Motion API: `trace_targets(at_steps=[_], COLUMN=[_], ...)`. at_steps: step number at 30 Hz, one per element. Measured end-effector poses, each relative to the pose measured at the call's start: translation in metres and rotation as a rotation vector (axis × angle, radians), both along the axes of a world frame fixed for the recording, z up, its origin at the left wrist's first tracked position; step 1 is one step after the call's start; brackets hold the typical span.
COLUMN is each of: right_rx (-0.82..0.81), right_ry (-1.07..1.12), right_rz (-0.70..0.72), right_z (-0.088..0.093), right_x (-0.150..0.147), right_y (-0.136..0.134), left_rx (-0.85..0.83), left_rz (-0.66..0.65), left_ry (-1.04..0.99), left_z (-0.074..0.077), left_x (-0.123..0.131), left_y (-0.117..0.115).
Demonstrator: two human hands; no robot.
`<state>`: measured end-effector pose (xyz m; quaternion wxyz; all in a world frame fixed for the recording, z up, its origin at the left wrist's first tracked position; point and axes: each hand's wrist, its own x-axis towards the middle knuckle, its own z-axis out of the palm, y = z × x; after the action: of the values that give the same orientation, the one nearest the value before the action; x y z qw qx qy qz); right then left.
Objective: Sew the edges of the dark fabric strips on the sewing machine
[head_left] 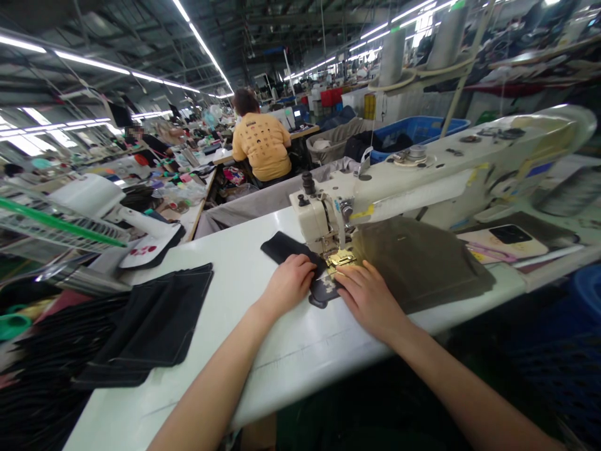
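Note:
A small dark fabric piece [287,246] lies under the presser foot [340,257] of a cream sewing machine [422,178] on the white table [291,351]. My left hand [287,283] rests on the near left part of the fabric with fingers curled down on it. My right hand [369,294] lies flat beside the presser foot, fingertips pressing the fabric's right edge. A larger olive-brown cloth [422,263] spreads under the machine arm, to the right of my right hand.
A stack of dark cut fabric pieces [154,326] sits at the table's left. A phone [509,235] lies on papers at the right. A person in a yellow shirt [261,145] sits ahead, back turned. Blue bins [413,130] stand behind the machine.

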<state>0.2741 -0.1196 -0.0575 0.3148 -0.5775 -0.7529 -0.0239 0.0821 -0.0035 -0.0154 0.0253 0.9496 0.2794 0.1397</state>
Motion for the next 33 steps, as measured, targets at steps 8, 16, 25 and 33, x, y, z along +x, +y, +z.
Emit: trace_targets(at_steps=[8, 16, 25, 33], right_rx=[0.017, 0.025, -0.019, -0.029], right_ry=[0.046, 0.042, -0.004, 0.007], right_rz=[0.011, 0.034, 0.063, 0.072], right_z=[-0.002, -0.003, -0.002, -0.003], right_x=[0.002, 0.005, 0.006, 0.007], right_y=[-0.017, -0.022, -0.025, -0.026], left_rx=[0.04, 0.101, 0.099, 0.102], left_rz=[-0.012, -0.12, -0.132, -0.177], left_ry=[0.066, 0.04, 0.074, 0.075], left_z=[-0.002, -0.008, -0.006, -0.011], left_x=[0.009, 0.006, -0.002, -0.001], left_y=[-0.052, -0.058, -0.052, -0.071])
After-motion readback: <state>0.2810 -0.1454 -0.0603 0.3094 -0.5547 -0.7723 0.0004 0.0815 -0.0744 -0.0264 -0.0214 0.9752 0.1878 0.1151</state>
